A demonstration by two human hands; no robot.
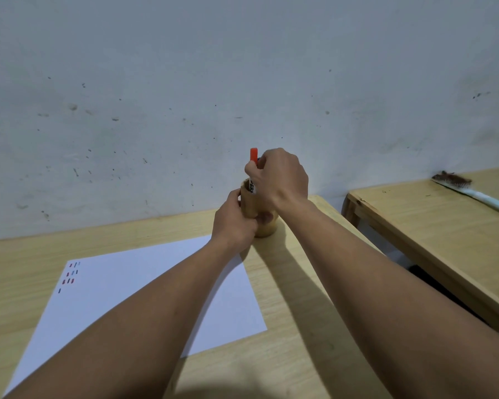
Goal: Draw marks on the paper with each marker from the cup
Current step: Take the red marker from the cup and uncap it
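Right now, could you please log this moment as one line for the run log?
left hand: steadies cup | right hand: grips red-capped marker at cup mouth | paper: short red and blue marks near far-left corner

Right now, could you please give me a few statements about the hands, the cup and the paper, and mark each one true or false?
1. The left hand grips the side of the wooden cup. True.
2. The right hand holds a marker with a green cap. False: the marker has an orange-red cap.
3. The paper already carries small coloured marks near its far left corner. True.
4. The cup stands on top of the paper. False: it stands on the table, just beyond the sheet's far right corner.
5. A brush lies on the neighbouring table to the right. True.
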